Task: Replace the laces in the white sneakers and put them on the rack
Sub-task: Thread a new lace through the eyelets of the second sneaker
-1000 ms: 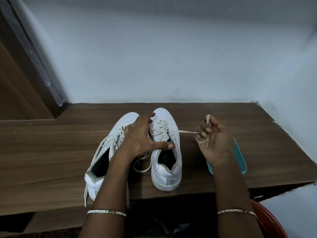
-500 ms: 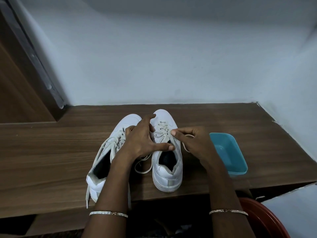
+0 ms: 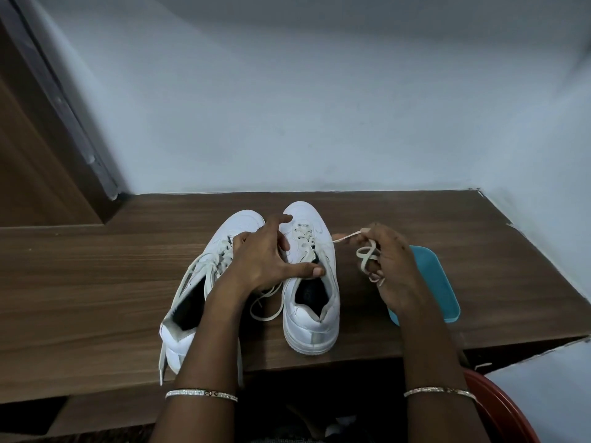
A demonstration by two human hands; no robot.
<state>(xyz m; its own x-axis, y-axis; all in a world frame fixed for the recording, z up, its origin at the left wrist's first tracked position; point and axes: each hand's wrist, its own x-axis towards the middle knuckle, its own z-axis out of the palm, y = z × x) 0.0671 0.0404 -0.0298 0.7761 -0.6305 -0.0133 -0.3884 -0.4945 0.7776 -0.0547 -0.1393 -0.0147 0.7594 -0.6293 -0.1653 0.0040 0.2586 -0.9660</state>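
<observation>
Two white sneakers stand side by side on the wooden table (image 3: 96,282), toes pointing away from me. My left hand (image 3: 265,257) rests across the right sneaker (image 3: 311,302), its thumb pressing the tongue and its fingers spread over the laced eyelets. The left sneaker (image 3: 204,282) lies partly under my left forearm with loose laces. My right hand (image 3: 388,266) holds a cream lace (image 3: 367,255), which is looped around its fingers and runs taut to the right sneaker's side.
A teal plastic tray (image 3: 438,282) sits on the table behind my right hand. A red round object (image 3: 502,407) is at the lower right, below the table edge. A wooden door frame (image 3: 48,139) stands at the left, and a pale wall is behind.
My right hand went from the right sneaker's eyelets out to the right, drawing the lace taut with loops around its fingers. The left hand stayed on the sneaker.
</observation>
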